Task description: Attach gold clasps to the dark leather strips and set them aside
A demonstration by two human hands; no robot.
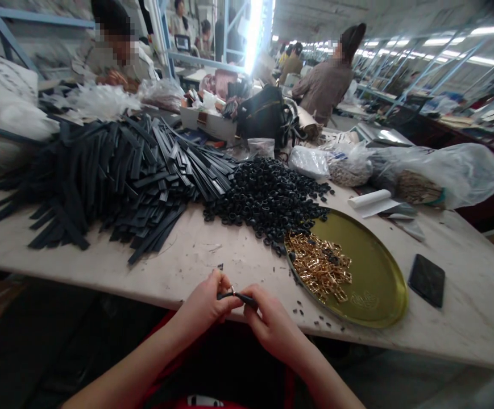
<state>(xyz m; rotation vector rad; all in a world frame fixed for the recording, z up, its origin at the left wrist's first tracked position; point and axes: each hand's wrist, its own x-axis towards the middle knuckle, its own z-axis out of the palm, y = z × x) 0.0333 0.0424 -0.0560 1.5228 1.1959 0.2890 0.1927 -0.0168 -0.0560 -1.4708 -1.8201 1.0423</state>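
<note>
At the table's front edge, my left hand (211, 300) pinches a dark strap (247, 299) close to a small metal buckle (232, 290). My right hand (268, 319) grips the other end of this strap, its fingers closed. To the right, gold buckles (318, 266) lie heaped on the left part of a round golden tray (372, 272). Small black loops (264, 196) form a pile behind the tray's left side. Flat black straps (102, 170) are heaped at the left.
A black phone (427, 279) lies right of the tray on the table (455, 318). Plastic-wrapped bundles (421, 176), a black bag (264, 116) and a white box (208, 122) stand behind. A person (116, 57) sits across; another (329, 79) is further back.
</note>
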